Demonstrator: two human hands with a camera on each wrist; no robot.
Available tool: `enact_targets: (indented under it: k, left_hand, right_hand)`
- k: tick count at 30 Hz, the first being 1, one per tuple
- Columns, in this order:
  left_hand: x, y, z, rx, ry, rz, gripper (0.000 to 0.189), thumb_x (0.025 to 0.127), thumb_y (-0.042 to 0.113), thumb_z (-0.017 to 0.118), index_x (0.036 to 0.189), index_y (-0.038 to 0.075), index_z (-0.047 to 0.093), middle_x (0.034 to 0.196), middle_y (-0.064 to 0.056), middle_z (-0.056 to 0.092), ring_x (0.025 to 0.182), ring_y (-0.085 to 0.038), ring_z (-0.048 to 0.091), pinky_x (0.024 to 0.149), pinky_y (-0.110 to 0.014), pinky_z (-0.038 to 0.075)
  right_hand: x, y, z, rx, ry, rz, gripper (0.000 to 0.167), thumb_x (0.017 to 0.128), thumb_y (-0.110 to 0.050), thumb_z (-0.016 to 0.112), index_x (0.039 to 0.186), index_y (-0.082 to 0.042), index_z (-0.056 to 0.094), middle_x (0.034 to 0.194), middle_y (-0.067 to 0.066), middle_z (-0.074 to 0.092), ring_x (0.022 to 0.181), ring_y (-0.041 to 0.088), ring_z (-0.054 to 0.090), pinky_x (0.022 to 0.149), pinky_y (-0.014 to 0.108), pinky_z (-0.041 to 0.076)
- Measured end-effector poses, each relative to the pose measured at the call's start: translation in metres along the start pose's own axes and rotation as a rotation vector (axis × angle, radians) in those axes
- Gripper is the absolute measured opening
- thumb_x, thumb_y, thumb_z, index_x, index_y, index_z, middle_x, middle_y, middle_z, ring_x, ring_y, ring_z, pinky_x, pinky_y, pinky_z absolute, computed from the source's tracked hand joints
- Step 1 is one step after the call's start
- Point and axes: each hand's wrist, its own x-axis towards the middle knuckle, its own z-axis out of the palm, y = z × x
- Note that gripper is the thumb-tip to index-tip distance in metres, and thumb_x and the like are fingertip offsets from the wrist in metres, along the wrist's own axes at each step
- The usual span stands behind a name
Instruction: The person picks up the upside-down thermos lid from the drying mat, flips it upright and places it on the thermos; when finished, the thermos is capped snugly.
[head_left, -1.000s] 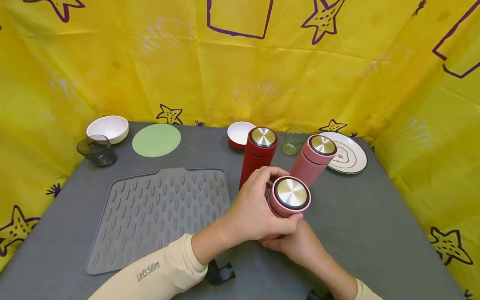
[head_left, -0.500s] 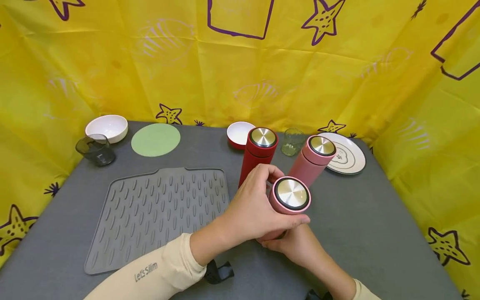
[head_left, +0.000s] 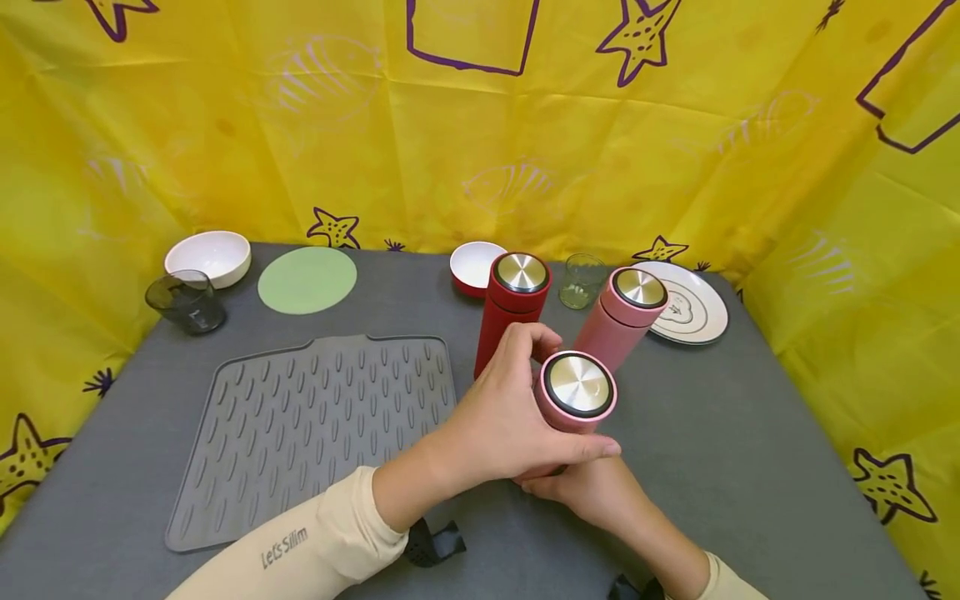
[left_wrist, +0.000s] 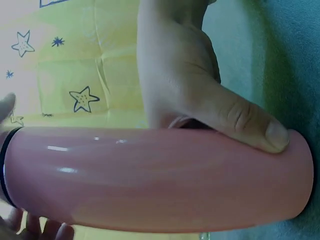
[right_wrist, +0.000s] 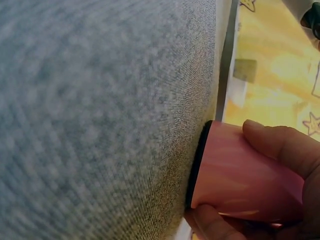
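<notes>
A pink thermos with a shiny metal disc in its lid stands upright on the table, held by both hands. My left hand curves round its top, the thumb stretched across the near side. In the left wrist view, left fingers show at the lid end. Lower down, my right hand grips the body. The right wrist view shows that grip close to the black base ring, thumb on one side and fingers on the other. Just behind stand a red thermos and a second pink thermos.
A grey ridged mat lies left of the hands. Along the back are a white bowl, dark glass, green disc, small red-and-white bowl, clear glass and white plate. Yellow cloth encloses the table.
My left thumb has straightened and reaches farther right past the lid. The right hand keeps its grip, and the thermos stays in place apart from a slight camera shift.
</notes>
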Motion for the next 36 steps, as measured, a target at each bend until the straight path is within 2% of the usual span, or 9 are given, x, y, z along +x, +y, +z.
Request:
enact_targets:
  k: [2, 5, 9, 13, 20, 23, 30, 33, 36]
  left_hand:
    - [0.0, 0.0, 0.001, 0.018, 0.046, -0.007, 0.077, 0.061, 0.045, 0.092, 0.119, 0.018, 0.048, 0.112, 0.011, 0.049, 0.102, -0.003, 0.049, 0.086, -0.025, 0.047]
    - [0.002, -0.004, -0.001, -0.018, 0.055, 0.058, 0.065, 0.064, 0.034, 0.091, 0.117, 0.018, 0.058, 0.109, 0.012, 0.058, 0.1, -0.004, 0.054, 0.085, -0.025, 0.048]
    - [0.006, -0.012, -0.01, -0.15, -0.066, 0.124, 0.068, 0.07, 0.02, 0.087, 0.132, 0.017, 0.058, 0.117, 0.011, 0.062, 0.105, -0.007, 0.058, 0.09, -0.029, 0.049]
    - [0.006, -0.013, -0.014, -0.176, -0.134, 0.102, 0.079, 0.074, 0.021, 0.085, 0.143, 0.02, 0.046, 0.122, 0.01, 0.059, 0.109, -0.008, 0.057, 0.092, -0.029, 0.047]
    - [0.002, -0.004, -0.001, 0.029, 0.024, 0.036, 0.078, 0.064, 0.045, 0.091, 0.121, 0.018, 0.044, 0.115, 0.008, 0.045, 0.106, -0.006, 0.047, 0.09, -0.027, 0.045]
    - [0.003, -0.006, -0.001, -0.002, 0.056, 0.043, 0.069, 0.064, 0.039, 0.092, 0.115, 0.019, 0.05, 0.109, 0.011, 0.05, 0.099, -0.005, 0.052, 0.085, -0.026, 0.048]
    - [0.004, -0.013, -0.016, -0.168, -0.103, 0.175, 0.066, 0.074, 0.02, 0.087, 0.133, 0.013, 0.059, 0.126, 0.007, 0.06, 0.112, -0.009, 0.057, 0.094, -0.03, 0.047]
    - [0.003, -0.014, -0.02, -0.181, -0.149, 0.16, 0.069, 0.077, 0.019, 0.085, 0.138, 0.015, 0.055, 0.131, 0.008, 0.057, 0.117, -0.008, 0.054, 0.097, -0.032, 0.046]
    - [0.001, -0.01, -0.016, -0.128, -0.129, 0.093, 0.078, 0.073, 0.028, 0.088, 0.14, 0.019, 0.048, 0.13, 0.011, 0.053, 0.113, -0.006, 0.052, 0.094, -0.032, 0.046]
  right_hand:
    - [0.001, 0.0, 0.0, -0.002, 0.009, -0.024, 0.067, 0.06, -0.015, 0.094, 0.117, -0.017, 0.059, 0.108, -0.014, 0.061, 0.095, 0.008, 0.057, 0.084, 0.033, 0.049]
    - [0.001, 0.0, 0.0, 0.005, 0.016, 0.012, 0.073, 0.057, -0.012, 0.095, 0.12, -0.015, 0.059, 0.109, -0.012, 0.062, 0.096, 0.008, 0.058, 0.085, 0.034, 0.05]
    - [0.002, -0.003, -0.002, -0.02, -0.001, 0.099, 0.06, 0.056, -0.015, 0.094, 0.108, -0.015, 0.064, 0.094, -0.012, 0.066, 0.083, 0.007, 0.061, 0.076, 0.031, 0.052]
    - [0.003, -0.004, -0.003, -0.036, -0.012, 0.116, 0.055, 0.057, -0.018, 0.094, 0.105, -0.015, 0.066, 0.09, -0.012, 0.066, 0.08, 0.007, 0.061, 0.074, 0.031, 0.052]
    - [0.007, 0.002, -0.001, -0.012, 0.009, -0.025, 0.065, 0.058, -0.015, 0.095, 0.113, -0.017, 0.061, 0.103, -0.014, 0.063, 0.092, 0.007, 0.059, 0.082, 0.032, 0.05]
    - [0.008, 0.003, -0.002, -0.001, 0.013, -0.034, 0.073, 0.056, -0.012, 0.095, 0.119, -0.016, 0.059, 0.108, -0.013, 0.062, 0.095, 0.008, 0.058, 0.085, 0.034, 0.05]
    - [0.002, -0.001, -0.004, -0.027, 0.009, 0.087, 0.07, 0.053, -0.012, 0.094, 0.116, -0.015, 0.062, 0.1, -0.011, 0.065, 0.089, 0.007, 0.06, 0.081, 0.035, 0.051]
    - [0.001, -0.001, -0.005, -0.035, 0.003, 0.091, 0.069, 0.054, -0.014, 0.094, 0.115, -0.015, 0.062, 0.099, -0.011, 0.065, 0.088, 0.007, 0.061, 0.08, 0.034, 0.051]
    - [0.0, -0.001, -0.003, -0.037, -0.01, 0.075, 0.06, 0.056, -0.017, 0.094, 0.108, -0.017, 0.064, 0.094, -0.014, 0.065, 0.082, 0.007, 0.06, 0.075, 0.031, 0.051]
